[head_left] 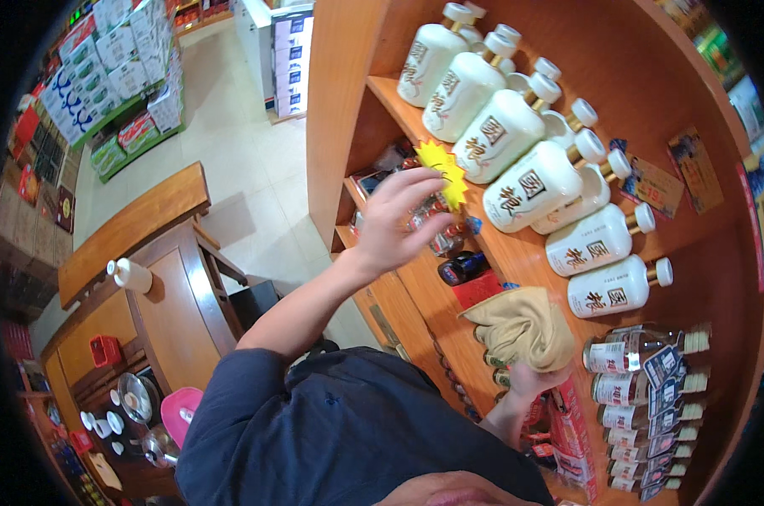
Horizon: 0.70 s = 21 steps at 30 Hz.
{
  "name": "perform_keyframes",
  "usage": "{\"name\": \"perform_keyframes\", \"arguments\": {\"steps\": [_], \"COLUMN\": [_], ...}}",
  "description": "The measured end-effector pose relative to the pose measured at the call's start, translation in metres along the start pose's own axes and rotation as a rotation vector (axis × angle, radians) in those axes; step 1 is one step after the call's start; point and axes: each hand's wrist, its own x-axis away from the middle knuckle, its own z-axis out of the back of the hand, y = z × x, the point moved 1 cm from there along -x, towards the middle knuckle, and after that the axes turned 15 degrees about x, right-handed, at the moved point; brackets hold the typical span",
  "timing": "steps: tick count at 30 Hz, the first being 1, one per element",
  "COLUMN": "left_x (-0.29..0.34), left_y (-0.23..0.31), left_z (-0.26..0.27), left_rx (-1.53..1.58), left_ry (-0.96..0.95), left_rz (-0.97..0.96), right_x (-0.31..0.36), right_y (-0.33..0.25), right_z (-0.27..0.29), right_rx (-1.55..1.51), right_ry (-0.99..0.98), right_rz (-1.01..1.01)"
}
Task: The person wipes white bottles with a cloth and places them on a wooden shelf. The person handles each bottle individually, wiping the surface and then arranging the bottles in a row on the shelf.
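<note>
My left hand point(396, 221) reaches out to a wooden shelf unit point(335, 101), fingers spread, with nothing in it. Its fingertips are at a yellow star-shaped tag point(447, 174) and some small bottles point(442, 239) on a lower shelf. My right hand point(523, 381) presses a tan cloth point(521, 327) against the shelf edge point(432, 316). A row of white ceramic bottles point(517, 181) with gold necks stands on the shelf just beyond both hands. A small dark bottle point(462, 267) lies between the hands, beside a red card point(476, 291).
Clear bottles with blue labels point(643, 384) are stacked right of the cloth. A wooden counter point(158, 278) on the left carries a white cup point(131, 275), with a tea set point(133, 405) and a pink object point(179, 413) below. Stacked boxes point(104, 67) line the tiled floor point(247, 169) behind.
</note>
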Motion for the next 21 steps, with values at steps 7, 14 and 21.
{"name": "perform_keyframes", "arguments": {"steps": [7, 14, 21], "left_x": [0.187, 0.342, 0.376], "left_y": [-0.076, -0.063, -0.052], "left_z": [0.215, 0.448, 0.585], "left_rx": [-0.318, -1.014, -0.982], "left_ry": [0.785, 1.489, 1.412], "left_rz": [0.689, 1.008, 0.548], "right_x": [0.031, 0.019, 0.028], "right_y": [-0.036, -0.137, -0.19], "right_z": [-0.072, -0.156, -0.2], "right_rx": [-0.335, -0.369, -0.301], "right_ry": [-0.392, -0.814, -0.914], "right_rz": [0.212, 0.502, 0.663]}}
